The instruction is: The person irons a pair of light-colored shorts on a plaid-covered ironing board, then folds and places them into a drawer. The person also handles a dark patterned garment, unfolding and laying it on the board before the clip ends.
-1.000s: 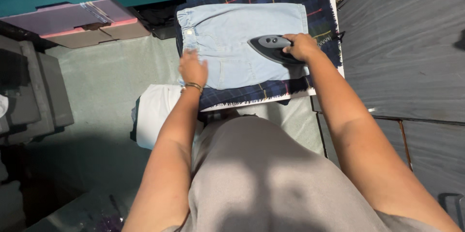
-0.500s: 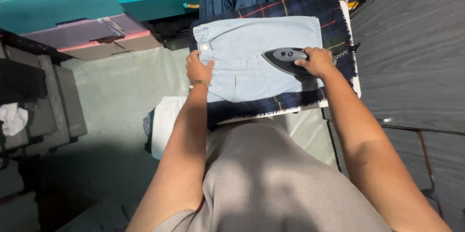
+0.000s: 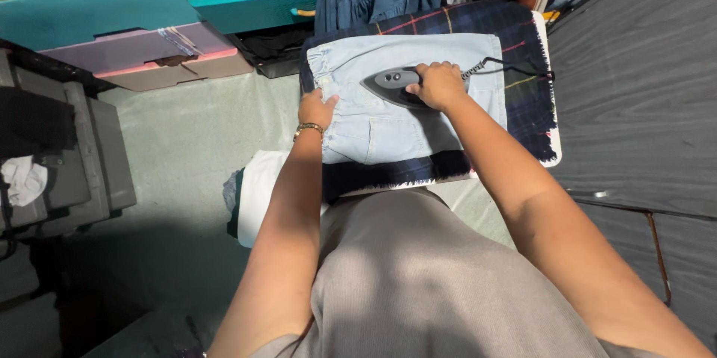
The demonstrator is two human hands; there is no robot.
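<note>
— Head view, nearest first: left hand (image 3: 317, 108) lies flat, fingers spread, pinning the soft pale-blue denim garment (image 3: 407, 96) at its waistband edge on the dark tartan blanket (image 3: 526, 96).

— And beyond it?

— Right hand (image 3: 437, 84) wrapped around the grey steam iron's (image 3: 392, 81) handle, mid-garment. Looks heavy, hot underneath; handle only.
</note>
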